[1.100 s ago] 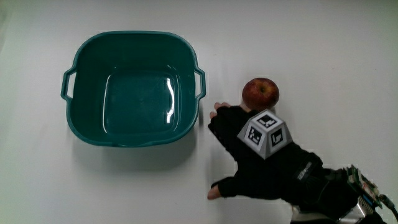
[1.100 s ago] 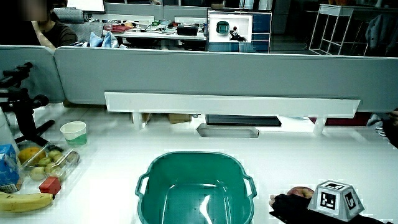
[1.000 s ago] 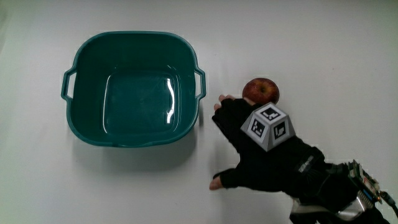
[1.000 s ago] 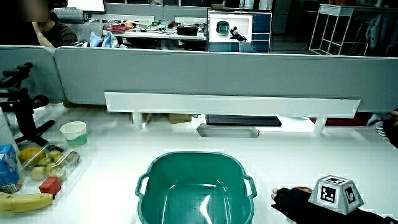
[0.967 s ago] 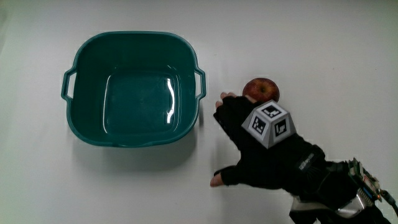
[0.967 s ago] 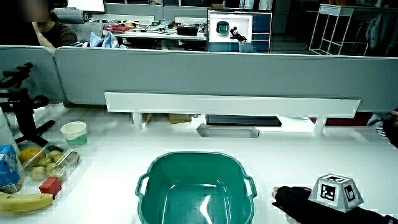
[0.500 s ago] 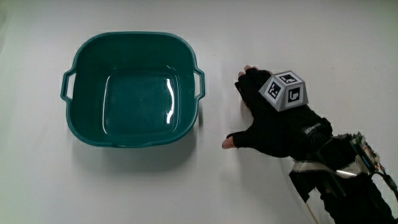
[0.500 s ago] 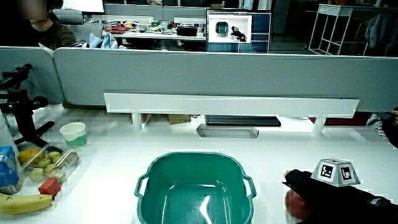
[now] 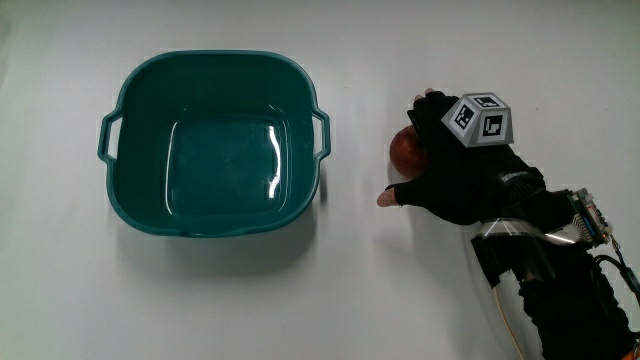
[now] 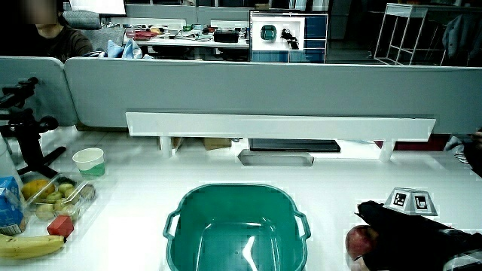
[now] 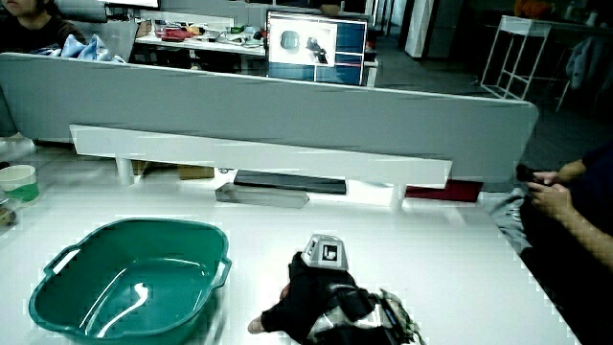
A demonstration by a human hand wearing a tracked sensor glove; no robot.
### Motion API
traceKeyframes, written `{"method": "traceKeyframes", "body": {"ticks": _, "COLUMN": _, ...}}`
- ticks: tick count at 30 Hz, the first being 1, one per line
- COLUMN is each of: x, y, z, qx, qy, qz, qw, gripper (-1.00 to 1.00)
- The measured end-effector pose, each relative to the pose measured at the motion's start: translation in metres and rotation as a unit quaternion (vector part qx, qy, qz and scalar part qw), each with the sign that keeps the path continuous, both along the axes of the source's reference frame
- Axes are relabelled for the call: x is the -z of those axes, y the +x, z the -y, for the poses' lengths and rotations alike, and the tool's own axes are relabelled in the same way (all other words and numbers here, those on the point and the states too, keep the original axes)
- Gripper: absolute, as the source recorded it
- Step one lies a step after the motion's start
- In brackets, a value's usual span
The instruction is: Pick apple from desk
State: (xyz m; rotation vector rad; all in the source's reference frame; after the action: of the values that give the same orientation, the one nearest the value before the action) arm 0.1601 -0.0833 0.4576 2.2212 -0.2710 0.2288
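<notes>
- The apple (image 9: 404,151) lay on the white table (image 9: 330,290), beside the green basin (image 9: 214,141) but apart from it.
- In the main view only a part of the red fruit showed, between the basin's handle and the glove; in a side view the apple (image 10: 360,242) showed at the finger side of the glove.
- The hand (image 9: 452,172) was on the apple, with the fingers (image 9: 428,110) curled over its top and the bare thumb tip (image 9: 386,199) coming in from the side nearer to the person, so the hand was closed around the apple.
- It was not possible to tell if the apple touched the table or was lifted.
- The patterned cube (image 9: 483,118) sat on the back of the glove and faced upward.
- In a side view the hand (image 11: 308,299) hid the apple fully.
- The basin was empty, with a glossy bottom.
- In a side view a paper cup (image 10: 89,160), a banana (image 10: 32,244) and a clear box of small fruit (image 10: 59,197) stood at the table's edge, well apart from the basin (image 10: 236,227).
</notes>
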Motion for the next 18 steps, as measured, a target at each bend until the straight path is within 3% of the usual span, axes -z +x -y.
{"method": "traceKeyframes", "body": {"ticks": 9, "x": -0.014, "y": 0.011, "z": 0.011, "qx": -0.026, "qy": -0.015, "qz": -0.009, "qw": 0.9995, "gripper": 0.00}}
{"method": "traceKeyframes", "body": {"ticks": 15, "x": -0.023, "y": 0.017, "z": 0.012, "qx": -0.031, "qy": -0.042, "qz": -0.012, "qw": 0.9986, "gripper": 0.00}}
{"method": "traceKeyframes", "body": {"ticks": 18, "x": -0.024, "y": 0.018, "z": 0.012, "qx": -0.034, "qy": -0.041, "qz": -0.014, "qw": 0.9985, "gripper": 0.00}}
